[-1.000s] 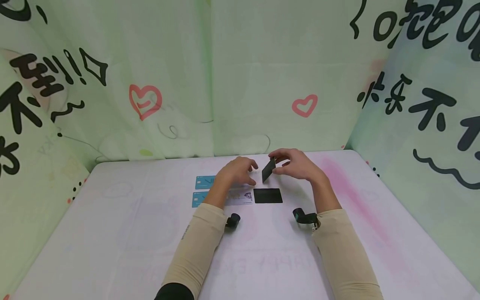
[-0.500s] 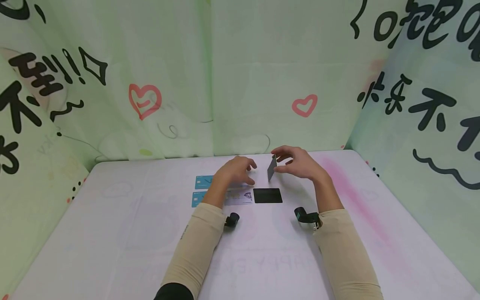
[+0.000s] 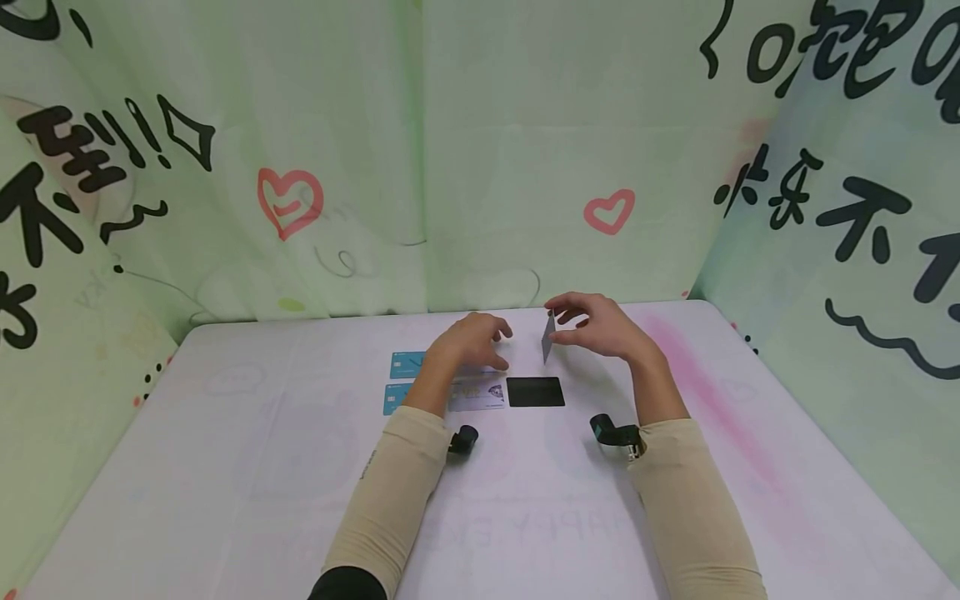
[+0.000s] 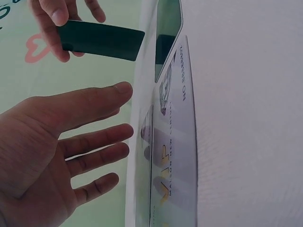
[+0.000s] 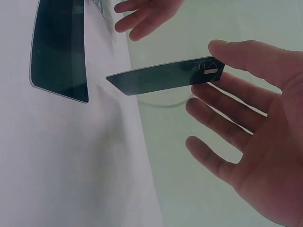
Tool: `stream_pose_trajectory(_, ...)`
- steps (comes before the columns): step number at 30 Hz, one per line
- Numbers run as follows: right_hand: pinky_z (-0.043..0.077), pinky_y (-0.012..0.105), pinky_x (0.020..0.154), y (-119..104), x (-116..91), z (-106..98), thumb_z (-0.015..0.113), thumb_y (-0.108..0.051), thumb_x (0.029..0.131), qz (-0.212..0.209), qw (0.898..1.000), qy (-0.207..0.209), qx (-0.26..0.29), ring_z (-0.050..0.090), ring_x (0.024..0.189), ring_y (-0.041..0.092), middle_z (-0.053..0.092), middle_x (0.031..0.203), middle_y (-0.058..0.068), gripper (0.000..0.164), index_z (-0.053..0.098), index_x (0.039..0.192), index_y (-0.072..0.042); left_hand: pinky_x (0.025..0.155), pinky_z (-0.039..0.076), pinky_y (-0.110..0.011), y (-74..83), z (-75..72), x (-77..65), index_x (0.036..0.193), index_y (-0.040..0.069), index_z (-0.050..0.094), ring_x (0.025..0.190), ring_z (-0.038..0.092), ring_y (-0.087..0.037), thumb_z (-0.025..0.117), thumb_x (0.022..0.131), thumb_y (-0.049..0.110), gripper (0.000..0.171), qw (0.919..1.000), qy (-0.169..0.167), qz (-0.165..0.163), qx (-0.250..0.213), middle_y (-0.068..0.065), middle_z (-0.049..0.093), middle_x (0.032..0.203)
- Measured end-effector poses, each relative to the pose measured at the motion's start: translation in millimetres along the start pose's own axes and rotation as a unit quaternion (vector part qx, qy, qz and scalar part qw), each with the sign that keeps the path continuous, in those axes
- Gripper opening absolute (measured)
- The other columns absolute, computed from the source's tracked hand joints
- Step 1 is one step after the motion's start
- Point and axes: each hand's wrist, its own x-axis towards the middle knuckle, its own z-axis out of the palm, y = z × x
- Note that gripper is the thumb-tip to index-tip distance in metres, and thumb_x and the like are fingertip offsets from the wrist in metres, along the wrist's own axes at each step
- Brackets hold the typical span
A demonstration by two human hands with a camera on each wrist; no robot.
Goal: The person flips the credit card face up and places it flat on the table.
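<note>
My right hand pinches a dark VIP card by one end, between thumb and fingertips, raised off the table. In the right wrist view the VIP lettering shows on that card near the thumb. Another dark card lies flat just in front of it. My left hand hovers over pale purple VIP cards with relaxed fingers and nothing in them; the left wrist view shows this hand apart from the cards. The head view has the farther purple card mostly hidden behind the left hand.
Two blue cards, one farther and one nearer, lie left of the purple ones, partly covered by the left forearm. The white table ends at a green printed curtain at the back and sides.
My right hand has shifted slightly right with the dark card, which has turned and now appears narrower in the head view. The left hand and the cards on the table stay nearly still.
</note>
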Motion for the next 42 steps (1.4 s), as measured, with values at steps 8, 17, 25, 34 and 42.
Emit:
stream_pose_trajectory(8,0.052,0.054,0.104,-1,0,-1,0.078,-0.016,0.092,0.006,1.000,-0.006,-0.018,0.061,0.126,0.036,0.066,0.136,0.013,0.050,0.063,0.140,-0.010,0.108,0.049,-0.042,-1.2,-0.9,0.0,0.140,0.014,0.064,0.123,0.062,-0.024,0.082,0.089,0.026,0.055,1.0000,0.000,0.007,0.006,-0.008,0.068,0.134)
stream_pose_trajectory(17,0.043,0.059,0.112,-3,1,-1,0.078,-0.016,0.090,0.002,0.999,-0.010,-0.045,0.060,0.126,0.033,0.066,0.138,0.014,0.053,0.063,0.141,-0.008,0.107,0.050,-0.042,-3.1,-0.9,1.2,0.140,0.014,0.064,0.120,0.063,-0.024,0.082,0.090,0.026,0.054,0.9999,0.000,0.010,0.009,-0.008,0.068,0.134)
stream_pose_trajectory(25,0.043,0.059,0.112,-2,3,2,0.078,-0.013,0.091,-0.010,0.998,-0.018,-0.052,0.061,0.127,0.033,0.066,0.140,0.013,0.056,0.062,0.143,-0.007,0.108,0.049,-0.042,-3.5,-1.2,1.1,0.140,0.014,0.064,0.121,0.063,-0.024,0.081,0.090,0.026,0.053,0.9999,-0.002,0.011,0.001,-0.009,0.068,0.134)
stream_pose_trajectory(34,0.047,0.060,0.107,-4,6,9,0.081,-0.010,0.089,-0.012,0.998,-0.031,-0.047,0.061,0.127,0.035,0.065,0.141,0.013,0.060,0.060,0.145,-0.009,0.108,0.049,-0.042,-4.5,-1.1,1.8,0.139,0.013,0.065,0.121,0.062,-0.023,0.081,0.090,0.026,0.053,0.9999,-0.003,0.011,0.002,-0.008,0.068,0.133)
stream_pose_trajectory(42,0.048,0.060,0.106,-5,6,13,0.082,-0.007,0.087,-0.024,0.999,-0.029,-0.040,0.062,0.126,0.036,0.064,0.139,0.014,0.060,0.059,0.143,-0.010,0.109,0.049,-0.041,-3.3,-1.9,0.1,0.138,0.013,0.065,0.123,0.062,-0.023,0.081,0.091,0.026,0.052,0.9999,-0.002,0.009,-0.007,-0.008,0.068,0.133)
